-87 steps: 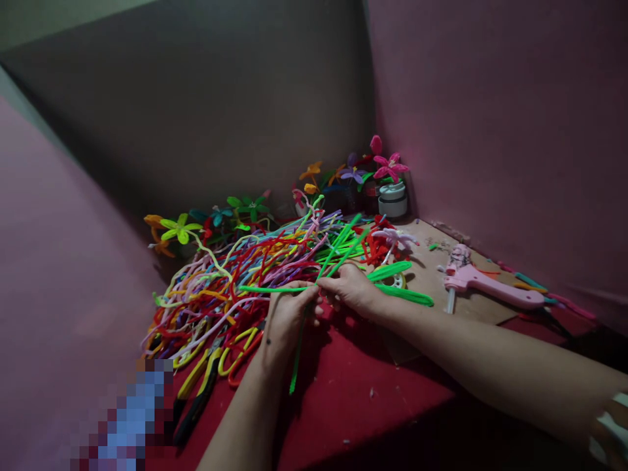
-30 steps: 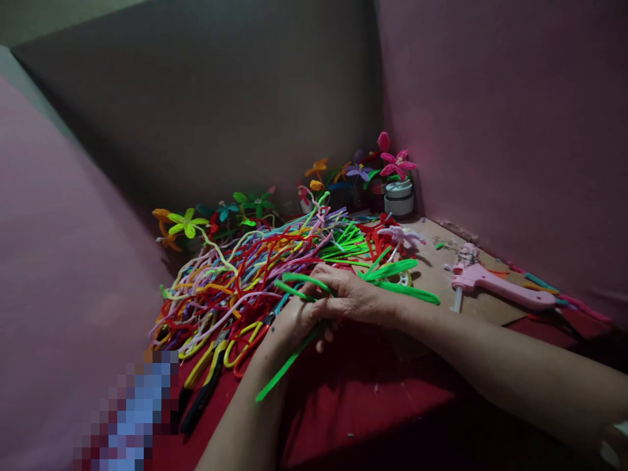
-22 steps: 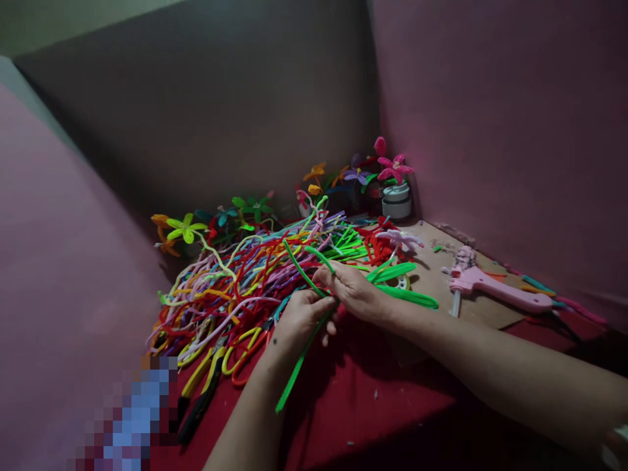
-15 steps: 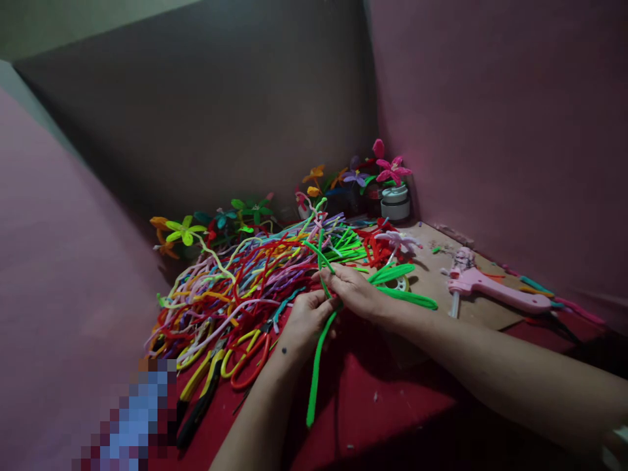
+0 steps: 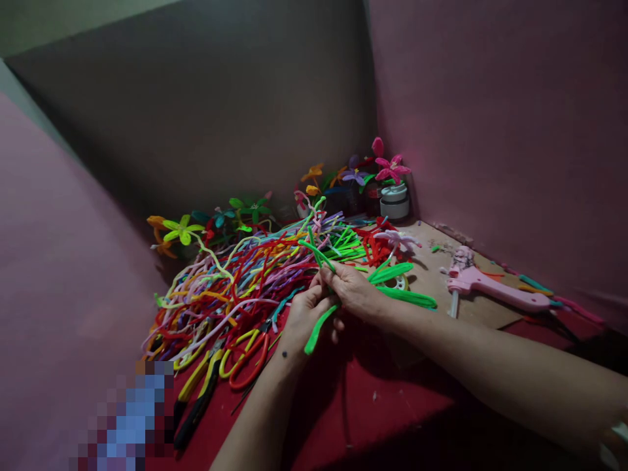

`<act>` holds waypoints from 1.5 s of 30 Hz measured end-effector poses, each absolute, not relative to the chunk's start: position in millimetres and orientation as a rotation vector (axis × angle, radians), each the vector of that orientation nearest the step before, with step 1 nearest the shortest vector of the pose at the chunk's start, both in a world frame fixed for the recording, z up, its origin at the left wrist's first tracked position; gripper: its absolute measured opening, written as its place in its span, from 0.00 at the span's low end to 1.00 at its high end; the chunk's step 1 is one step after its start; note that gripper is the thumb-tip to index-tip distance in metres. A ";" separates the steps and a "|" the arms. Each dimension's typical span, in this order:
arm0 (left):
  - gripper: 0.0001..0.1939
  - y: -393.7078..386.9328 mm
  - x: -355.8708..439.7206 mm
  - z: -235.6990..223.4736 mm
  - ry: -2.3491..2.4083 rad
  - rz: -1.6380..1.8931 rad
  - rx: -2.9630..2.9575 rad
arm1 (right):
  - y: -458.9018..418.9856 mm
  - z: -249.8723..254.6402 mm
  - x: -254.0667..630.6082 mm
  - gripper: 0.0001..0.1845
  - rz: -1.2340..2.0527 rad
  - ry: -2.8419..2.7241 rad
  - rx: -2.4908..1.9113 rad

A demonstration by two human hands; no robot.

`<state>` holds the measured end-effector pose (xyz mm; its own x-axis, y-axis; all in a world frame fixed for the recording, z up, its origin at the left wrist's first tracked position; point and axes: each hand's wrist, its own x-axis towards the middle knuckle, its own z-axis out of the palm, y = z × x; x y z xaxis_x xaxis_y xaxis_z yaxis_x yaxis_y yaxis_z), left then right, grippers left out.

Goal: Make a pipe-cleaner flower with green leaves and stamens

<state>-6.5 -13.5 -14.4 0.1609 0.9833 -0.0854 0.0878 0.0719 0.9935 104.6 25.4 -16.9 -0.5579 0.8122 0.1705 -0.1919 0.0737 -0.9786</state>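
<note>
Both hands meet at the middle of the view over the table's near part. Green pipe cleaners (image 5: pixel 321 325) pass between them, with a looped or doubled end hanging below my left hand (image 5: pixel 310 318). Two thin green ends stick up past the fingertips. My left hand is closed on the green stems, and my right hand (image 5: pixel 349 288) pinches them just above. Behind the right hand, green leaf-shaped loops (image 5: pixel 409 297) spread to the right; whether they join the held piece is hidden. A large heap of coloured pipe cleaners (image 5: pixel 235 275) lies beyond the left hand.
Red-handled scissors (image 5: pixel 251 376) and yellow-and-black pliers (image 5: pixel 199 399) lie left of my left arm. A pink glue gun (image 5: pixel 500 289) rests on cardboard (image 5: pixel 441 245) at right. A tape roll (image 5: pixel 401 282) sits behind the loops. Pipe-cleaner flowers (image 5: pixel 392 169) stand along the back wall.
The green end hanging below my left hand has been drawn up and now reaches less far down. The upper green ends lean further left. Both hands stay close together.
</note>
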 end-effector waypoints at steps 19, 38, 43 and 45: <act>0.13 -27.4 1.1 -3.3 0.959 1.311 1.334 | -0.7 7.4 113.5 0.18 1.165 -1.401 -0.401; 0.06 -20.5 8.9 59.8 0.991 1.327 2.015 | -3.7 78.5 125.7 0.14 1.429 -0.996 -0.147; 0.05 -7.7 5.3 51.0 0.881 0.878 1.397 | 34.9 64.8 118.0 0.16 1.712 -0.670 -0.275; 0.05 -3.8 3.5 40.0 0.864 0.835 1.260 | 46.2 53.0 116.5 0.16 1.769 -0.636 -0.372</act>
